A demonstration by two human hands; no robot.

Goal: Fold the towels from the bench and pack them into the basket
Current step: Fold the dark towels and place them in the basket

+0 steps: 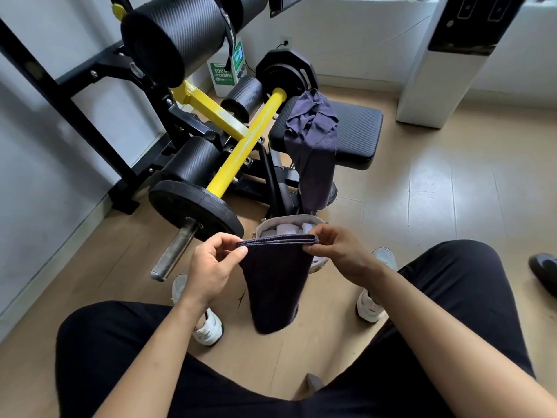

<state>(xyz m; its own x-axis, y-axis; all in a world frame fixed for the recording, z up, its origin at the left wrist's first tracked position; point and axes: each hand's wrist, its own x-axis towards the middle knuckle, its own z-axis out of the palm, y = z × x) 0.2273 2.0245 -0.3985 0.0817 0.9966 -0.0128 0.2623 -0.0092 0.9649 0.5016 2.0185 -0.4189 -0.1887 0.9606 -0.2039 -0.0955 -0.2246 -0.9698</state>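
Note:
A dark folded towel [274,285] hangs doubled over between my hands in front of my knees. My left hand [211,267] pinches its top left corner and my right hand [340,251] pinches the top right corner. Just behind the towel stands the light fabric basket [289,221] on the floor, with pale rolled towels [284,229] inside; its lower part is hidden by the held towel. Another dark towel [313,137] lies crumpled on the black bench pad [355,131] and drapes down over its front edge toward the basket.
A black and yellow weight machine [241,137] with a plate and steel bar end [177,248] stands left of the basket. My legs and white shoes [208,327] flank the towel. A white cabinet [437,70] stands at the back right; a dark shoe [542,273] is at the right edge.

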